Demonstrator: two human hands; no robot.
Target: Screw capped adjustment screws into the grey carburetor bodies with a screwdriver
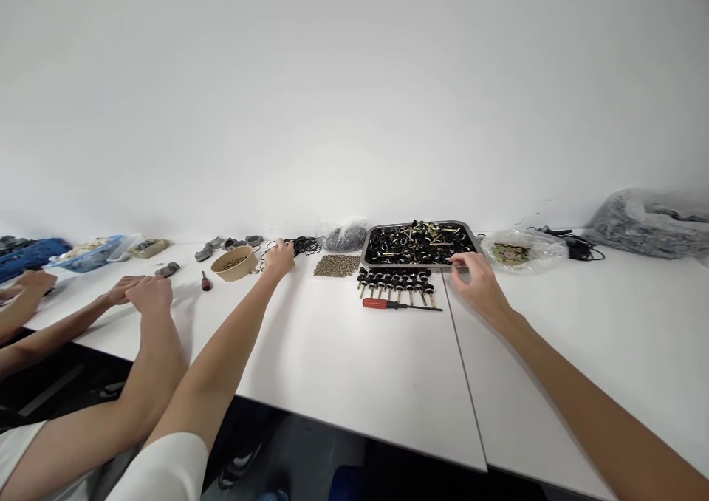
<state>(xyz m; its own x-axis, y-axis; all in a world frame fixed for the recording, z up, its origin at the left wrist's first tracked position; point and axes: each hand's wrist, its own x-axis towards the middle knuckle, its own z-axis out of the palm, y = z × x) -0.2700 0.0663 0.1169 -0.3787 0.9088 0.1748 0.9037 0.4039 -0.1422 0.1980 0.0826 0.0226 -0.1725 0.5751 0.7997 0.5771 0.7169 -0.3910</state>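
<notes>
My left hand [280, 257] reaches to the back of the table, its fingers closed at the edge of a pile of thin black loops [306, 246]. What they grip, if anything, is too small to make out. My right hand [477, 279] is at the front right corner of a metal tray [407, 267] heaped with black and brass-coloured parts [415, 242]. Thumb and forefinger are pinched together there; I cannot make out what is between them. In front of the tray stand rows of black pieces with brass-coloured bolts [396, 283], and a red-handled screwdriver [382, 304] lies before them.
Small brass-coloured pieces [337, 265] lie left of the tray, with a bag of dark parts [346, 238] behind. A paper bowl [234, 263] and a short screwdriver [206, 282] are further left, near co-workers' hands [151, 294]. Plastic bags [523, 250] lie right. A seam [462, 353] crosses the table.
</notes>
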